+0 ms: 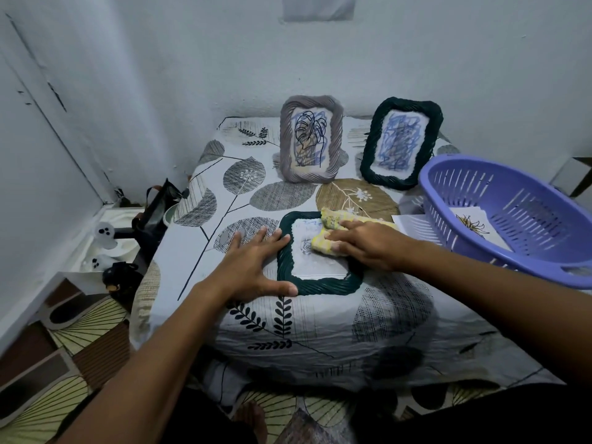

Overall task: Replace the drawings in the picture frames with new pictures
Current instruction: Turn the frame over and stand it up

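Observation:
A dark green woven picture frame lies flat on the leaf-patterned table cover. My left hand rests flat on its left edge, fingers spread, thumb on the lower rim. My right hand presses a yellow cloth onto the frame's glass, over a faint picture. At the back a grey frame stands upright with a leaf drawing over blue scribble. A second dark green frame leans beside it, holding blue scribble.
A purple slotted basket sits tilted at the right with a sheet bearing a yellow drawing inside. White paper lies under its rim. The wall is close behind; bags and small figures crowd the floor at left.

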`<state>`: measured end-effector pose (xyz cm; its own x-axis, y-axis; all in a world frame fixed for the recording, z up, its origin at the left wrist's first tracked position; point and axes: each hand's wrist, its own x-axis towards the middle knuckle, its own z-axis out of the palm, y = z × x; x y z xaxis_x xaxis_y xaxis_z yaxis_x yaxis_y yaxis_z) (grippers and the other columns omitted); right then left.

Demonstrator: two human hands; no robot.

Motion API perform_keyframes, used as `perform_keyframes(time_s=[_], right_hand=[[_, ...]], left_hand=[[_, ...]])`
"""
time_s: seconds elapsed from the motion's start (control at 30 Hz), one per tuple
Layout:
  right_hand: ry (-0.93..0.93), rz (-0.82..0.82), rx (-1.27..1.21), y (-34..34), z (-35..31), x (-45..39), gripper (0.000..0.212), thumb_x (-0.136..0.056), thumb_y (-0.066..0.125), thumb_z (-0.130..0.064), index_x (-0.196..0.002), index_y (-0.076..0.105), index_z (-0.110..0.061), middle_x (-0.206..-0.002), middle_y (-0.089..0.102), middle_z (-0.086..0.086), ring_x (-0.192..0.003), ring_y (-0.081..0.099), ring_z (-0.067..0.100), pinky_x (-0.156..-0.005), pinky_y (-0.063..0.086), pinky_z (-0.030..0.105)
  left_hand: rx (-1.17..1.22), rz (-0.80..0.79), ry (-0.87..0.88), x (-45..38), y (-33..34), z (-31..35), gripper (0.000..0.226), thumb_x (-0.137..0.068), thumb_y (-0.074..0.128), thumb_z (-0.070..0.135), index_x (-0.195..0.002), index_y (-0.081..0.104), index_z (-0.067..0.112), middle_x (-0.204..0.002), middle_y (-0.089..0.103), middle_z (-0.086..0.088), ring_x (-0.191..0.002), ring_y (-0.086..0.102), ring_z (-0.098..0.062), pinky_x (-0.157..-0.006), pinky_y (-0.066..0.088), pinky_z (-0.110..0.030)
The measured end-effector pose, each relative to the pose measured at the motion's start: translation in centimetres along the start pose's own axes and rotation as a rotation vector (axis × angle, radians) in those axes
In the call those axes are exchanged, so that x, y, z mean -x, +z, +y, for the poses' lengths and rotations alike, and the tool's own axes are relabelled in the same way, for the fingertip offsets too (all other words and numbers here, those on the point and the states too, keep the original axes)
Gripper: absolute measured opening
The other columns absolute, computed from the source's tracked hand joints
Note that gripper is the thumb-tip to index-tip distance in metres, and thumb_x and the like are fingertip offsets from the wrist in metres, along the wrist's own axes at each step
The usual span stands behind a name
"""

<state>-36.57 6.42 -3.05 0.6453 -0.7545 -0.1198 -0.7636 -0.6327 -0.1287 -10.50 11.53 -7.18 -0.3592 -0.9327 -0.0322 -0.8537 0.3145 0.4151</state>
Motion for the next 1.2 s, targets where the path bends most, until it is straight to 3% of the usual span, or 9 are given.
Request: perform_keyframes(time_s=[0.47, 0.63, 0.87, 1.1, 1.2], right_hand=[[0.099, 0.066, -0.02, 0.3, -0.1, -2.9, 0.043, -0.099, 0.037, -0.039, -0.137, 0.048, -0.022, -0.137, 0.05, 0.019, -0.134, 0.038, 0.032, -0.099, 0.041, 0.043], [0.062, 0.074, -0.034, 0.7, -2.4, -5.1, 0.042, -0.098, 0.037, -0.04, -0.135, 0.05, -0.023, -0.131, 0.055, 0.018, -0.13, 0.043, 0.035, -0.098, 0.042, 0.045], [0.05, 0.087, -0.13, 0.6, -3.7, -5.6, 0.043, -0.101, 0.039, -0.032, -0.139, 0.046, -0.015, -0.145, 0.041, 0.021, -0.143, 0.024, 0.029, -0.106, 0.03, 0.035], [0.022, 0.088, -0.176, 0.9, -3.9, -4.8, 0.042, -0.101, 0.04, -0.03, -0.139, 0.047, -0.013, -0.146, 0.043, 0.014, -0.142, 0.026, 0.029, -0.105, 0.026, 0.03], [0.002, 0.084, -0.199, 1.3, -3.9, -3.8, 0.041, -0.1, 0.042, -0.03, -0.136, 0.05, -0.013, -0.143, 0.047, 0.015, -0.141, 0.029, 0.028, -0.107, 0.028, 0.033]], left_hand=[[-0.022, -0.018, 0.009, -0.2, 0.0, -0.1, 0.126, -0.042, 0.032, 0.1, -0.15, 0.013, 0.037, -0.158, 0.005, 0.012, -0.145, -0.008, -0.006, -0.116, -0.014, -0.047], [-0.029, -0.023, -0.002, -0.1, -0.2, 0.2, 0.122, -0.046, 0.041, 0.092, -0.15, 0.014, 0.034, -0.159, 0.006, 0.011, -0.145, -0.007, -0.006, -0.116, -0.014, -0.047], [-0.014, 0.003, 0.001, -0.2, 0.0, -0.1, 0.128, -0.041, 0.039, 0.097, -0.15, 0.017, 0.033, -0.158, 0.011, 0.011, -0.145, -0.005, -0.004, -0.117, -0.012, -0.047], [0.006, 0.047, -0.017, -0.1, 0.1, 0.3, 0.132, -0.037, 0.038, 0.099, -0.149, 0.021, 0.032, -0.157, 0.013, 0.014, -0.143, -0.002, 0.0, -0.118, -0.009, -0.044], [0.003, 0.04, -0.031, 0.0, -0.3, 0.9, 0.126, -0.042, 0.052, 0.091, -0.149, 0.023, 0.03, -0.157, 0.013, 0.014, -0.142, -0.001, 0.001, -0.119, -0.007, -0.043]])
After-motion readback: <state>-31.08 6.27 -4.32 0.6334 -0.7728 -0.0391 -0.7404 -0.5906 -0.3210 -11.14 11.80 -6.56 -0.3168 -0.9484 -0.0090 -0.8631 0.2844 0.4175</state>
